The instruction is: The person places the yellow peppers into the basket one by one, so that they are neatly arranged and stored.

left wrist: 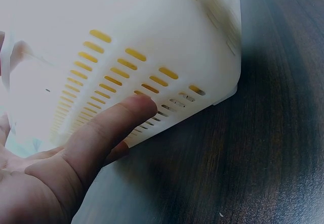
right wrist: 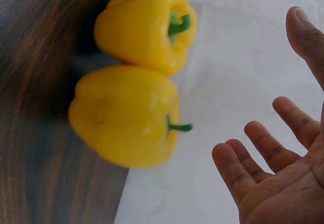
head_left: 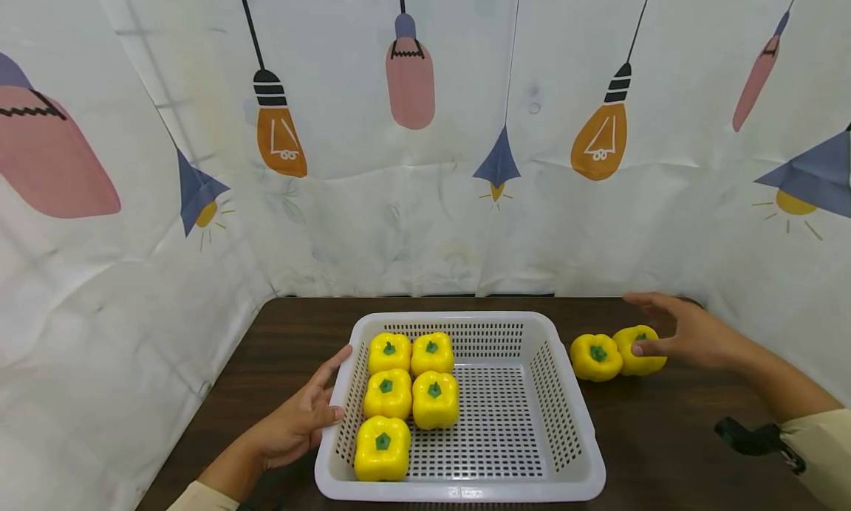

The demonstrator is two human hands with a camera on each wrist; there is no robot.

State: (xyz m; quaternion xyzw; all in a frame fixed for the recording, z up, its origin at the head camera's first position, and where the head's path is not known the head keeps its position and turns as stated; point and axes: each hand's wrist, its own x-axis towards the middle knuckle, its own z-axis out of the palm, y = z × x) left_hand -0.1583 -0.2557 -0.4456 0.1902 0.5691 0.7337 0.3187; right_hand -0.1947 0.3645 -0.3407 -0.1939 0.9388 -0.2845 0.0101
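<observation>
A white perforated plastic basket [head_left: 462,491] holds several yellow bell peppers [head_left: 435,400] with green stems, grouped on its left side. My left hand [head_left: 295,422] rests against the basket's left side; the left wrist view shows an extended finger [left wrist: 109,128] along the slotted outer wall [left wrist: 152,62]. To the right of the basket, two more yellow bell peppers, a nearer one [head_left: 596,358] and a farther one [head_left: 638,348], sit side by side on the table. Over the farther one hovers my right hand [head_left: 698,334], fingers spread and holding nothing; the right wrist view shows a gap between hand and peppers.
A dark wood-grain table [head_left: 671,437] carries everything. Behind it and along both sides hangs a white sheet [head_left: 372,238] printed with lamps and bulbs. A black strap [head_left: 747,436] sticks out by the right sleeve.
</observation>
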